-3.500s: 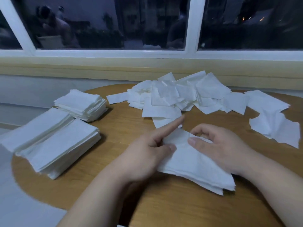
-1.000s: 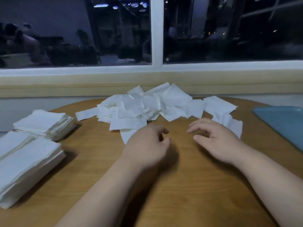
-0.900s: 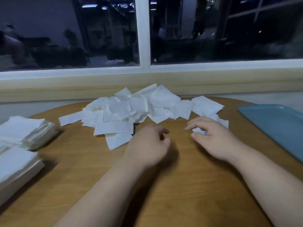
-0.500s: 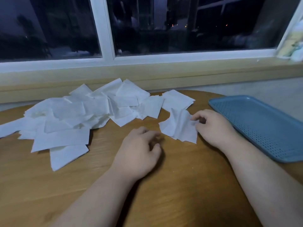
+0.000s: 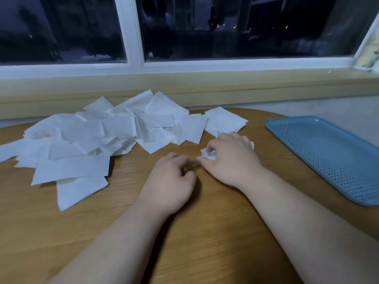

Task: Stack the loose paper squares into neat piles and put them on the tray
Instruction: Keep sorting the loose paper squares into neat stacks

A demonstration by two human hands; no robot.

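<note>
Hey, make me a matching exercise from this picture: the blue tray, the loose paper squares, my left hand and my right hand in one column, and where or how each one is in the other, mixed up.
1. blue tray
2. loose paper squares
3. left hand
4. right hand

A. grips a white paper square
B. heaped at the far left of the table
C. rests curled on bare wood, nothing seen in it
D. at the right, no paper on it

Pairs: 1-D, 2-B, 3-C, 4-A

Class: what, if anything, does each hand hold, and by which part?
The right hand grips a paper square bunched under its curled fingers; the exact part is hidden. The left hand holds nothing.
</note>
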